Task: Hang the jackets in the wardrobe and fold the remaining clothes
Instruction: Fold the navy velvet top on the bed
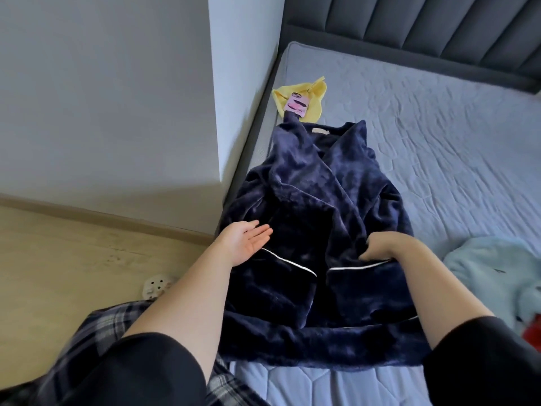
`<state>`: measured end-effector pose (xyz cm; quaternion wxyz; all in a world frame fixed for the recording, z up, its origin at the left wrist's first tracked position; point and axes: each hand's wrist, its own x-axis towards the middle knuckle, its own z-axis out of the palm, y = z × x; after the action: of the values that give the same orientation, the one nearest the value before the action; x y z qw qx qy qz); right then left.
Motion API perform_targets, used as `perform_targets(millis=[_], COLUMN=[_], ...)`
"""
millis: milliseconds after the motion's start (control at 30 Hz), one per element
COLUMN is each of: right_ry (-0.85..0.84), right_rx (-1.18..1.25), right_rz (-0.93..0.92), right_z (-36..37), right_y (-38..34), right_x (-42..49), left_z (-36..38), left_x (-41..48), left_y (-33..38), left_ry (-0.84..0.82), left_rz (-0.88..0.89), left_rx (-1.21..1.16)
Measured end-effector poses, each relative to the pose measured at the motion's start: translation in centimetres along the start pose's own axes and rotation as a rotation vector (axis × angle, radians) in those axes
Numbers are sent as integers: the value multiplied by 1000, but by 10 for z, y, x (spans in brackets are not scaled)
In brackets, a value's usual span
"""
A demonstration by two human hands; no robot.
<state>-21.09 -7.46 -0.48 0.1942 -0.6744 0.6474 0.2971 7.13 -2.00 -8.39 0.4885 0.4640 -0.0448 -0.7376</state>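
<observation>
We have the navy fleece jacket (316,200) spread front-up on the bed (439,127). Our left hand (244,243) is released, fingers straight, at the jacket's left side. Our right hand (380,247) curls its fingers into the fleece above a white-piped pocket. A yellow cloth (313,92) lies beyond the collar.

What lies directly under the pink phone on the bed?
A yellow cloth lies under the pink phone, spread on the mattress. The part beneath the phone is hidden.
</observation>
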Motion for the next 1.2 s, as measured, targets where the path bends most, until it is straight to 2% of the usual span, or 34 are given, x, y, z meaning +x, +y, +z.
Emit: perform_targets(millis=[33, 67, 167, 233, 300, 467, 633, 700, 800, 867, 933, 1000, 1033, 1067, 1133, 1200], right_ry=[-8, 56, 418, 617, 716, 569, 593, 570, 499, 400, 371, 503, 603, 707, 771, 620], right_rx=[45, 171, 521, 566, 590, 516, 413, 342, 326, 287, 351, 669, 804, 835, 663, 562], right_rz=[-4, -27, 19, 56, -12, -160, -274, -297, -247, -236, -316, -391, -345, -257, -11, 140], right_z=[6, 10, 16, 17, 15, 8, 10, 12, 20, 26, 27, 20, 16, 12, 14, 22], right_y=[-1, -4, -14, -25, -42, -84, -106, -105, -100, -97, -95, -90, -85, -77, -59, -45], right_x=[1, 3, 14, 19, 23, 33, 40, 44, 46, 46, 45, 41, 41, 41, 44, 43], left_z=[-2, -3, 2, 3, 4, 17, 37, 34, 18, 11, 10, 14, 17, 22, 37, 56], left_x=[1, 3, 6, 8, 10, 23, 40, 47, 56, 58, 60, 61, 60, 59, 54, 47], left_y=[1, 3, 9, 12, 16, 21, 34, 46, 61, 61, 56, 55, 55, 56, 54, 43], left_ry=[-2, -4, -16, -18, -23, -79, -219, -241, -222, -178, -106, -33, -17, -15, -45, -73], left_rz=[7, 19, 76, 104, 121, 101, 93, 169, 247, 269, 286, 285, 275, 252, 155, 50], left_rx=[-46, -80, -161, -213, -235, -243, -308, -467, -825, -908, -935, -893, -823, -719, -452, -167])
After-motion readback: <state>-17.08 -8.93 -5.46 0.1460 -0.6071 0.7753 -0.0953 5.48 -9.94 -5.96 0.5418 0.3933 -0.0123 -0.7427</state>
